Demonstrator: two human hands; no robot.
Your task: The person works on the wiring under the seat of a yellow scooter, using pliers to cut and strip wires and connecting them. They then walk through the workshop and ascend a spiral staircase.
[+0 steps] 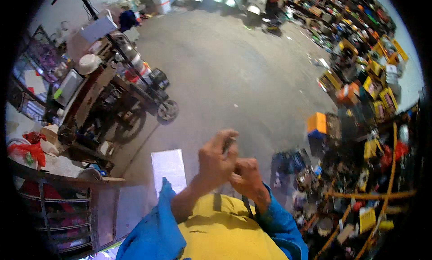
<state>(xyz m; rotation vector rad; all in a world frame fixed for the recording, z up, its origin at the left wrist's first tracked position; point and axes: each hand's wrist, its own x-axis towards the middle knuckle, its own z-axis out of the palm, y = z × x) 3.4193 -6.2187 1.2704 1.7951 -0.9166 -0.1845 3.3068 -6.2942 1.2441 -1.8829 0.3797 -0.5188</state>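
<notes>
My left hand (pixel 215 160) is raised in front of my chest, its fingers curled and its thumb and forefinger close together. A small dark bit shows between those fingers, too small and blurred to name. Just to its right and a little lower, my right hand (pixel 249 175) is closed, its fingertips by the heel of the left hand. Whatever it may grip is hidden. Both forearms come out of blue sleeves (pixel 155 228), on either side of a yellow garment front (pixel 225 233). Left of the hands, a white sheet (pixel 169 170) shows below.
A cluttered workbench or cart (pixel 90 98) with a small wheel (pixel 168 110) stands at the left. Piles of parts and boxes line the right, among them an orange and blue box (pixel 317 125) and a black bag (pixel 290 163). Scooters (pixel 256 1) stand far off across the concrete floor (pixel 234 71).
</notes>
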